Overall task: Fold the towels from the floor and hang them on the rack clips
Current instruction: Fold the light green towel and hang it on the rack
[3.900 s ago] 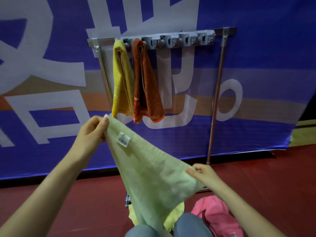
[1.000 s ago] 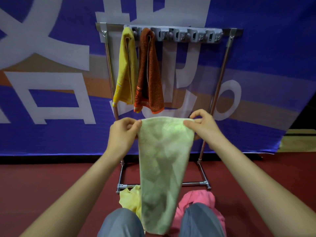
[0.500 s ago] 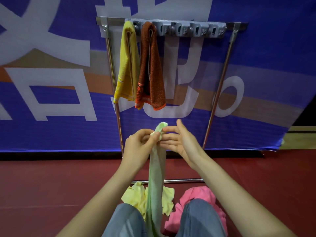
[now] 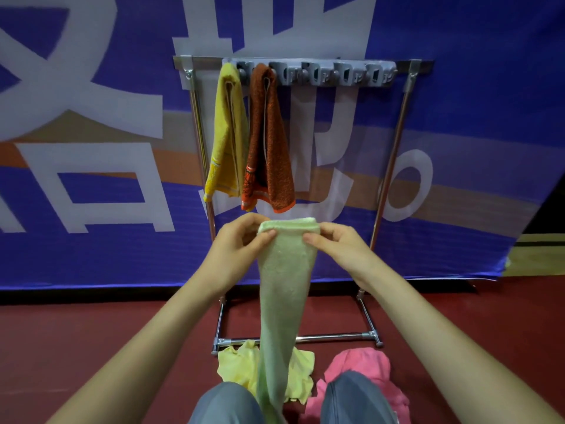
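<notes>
A light green towel [image 4: 284, 286], folded into a narrow strip, hangs down between my knees. My left hand [image 4: 238, 243] pinches its top left corner and my right hand [image 4: 339, 243] pinches its top right corner. Above them stands a metal rack [image 4: 394, 148] with a grey clip strip [image 4: 342, 75]. A yellow towel [image 4: 226, 133] and an orange-brown towel [image 4: 269, 142] hang from the strip's leftmost clips. The clips to their right hold nothing. On the floor lie a pale yellow towel [image 4: 238, 365] and a pink towel [image 4: 363, 365].
A blue banner [image 4: 91, 148] with white characters stands close behind the rack. The floor [image 4: 91, 325] is dark red. My knees in grey trousers [image 4: 226, 405] show at the bottom edge, next to the floor towels. The rack's base bar [image 4: 330, 338] lies just ahead.
Half a second ago my hands met at the towel's top, pressing it into a thin edge. Now they are apart, holding the narrower folded strip flat by its top corners.
</notes>
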